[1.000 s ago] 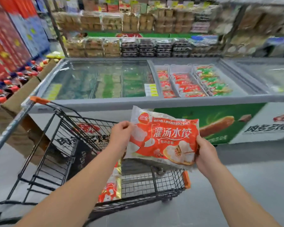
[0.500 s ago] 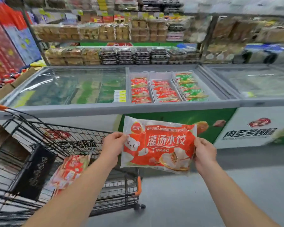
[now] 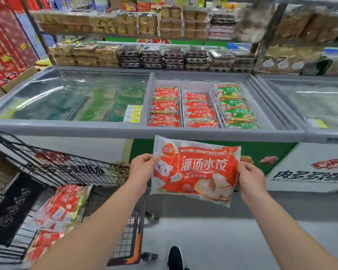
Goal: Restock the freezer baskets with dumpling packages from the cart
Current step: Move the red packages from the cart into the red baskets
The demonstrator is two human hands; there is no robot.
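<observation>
Fingers (image 3: 144, 159) of the left hand (image 3: 141, 168) curl round the left edge of a red dumpling package (image 3: 195, 170); the right hand (image 3: 251, 179) pinches its right edge, holding it in the air before the freezer (image 3: 125, 131). At far left the cart (image 3: 70, 172) holds more packages (image 3: 61, 207). Beyond, three open baskets (image 3: 197, 84) hold red and green packs, right of a closed glass lid (image 3: 66, 94).
</observation>
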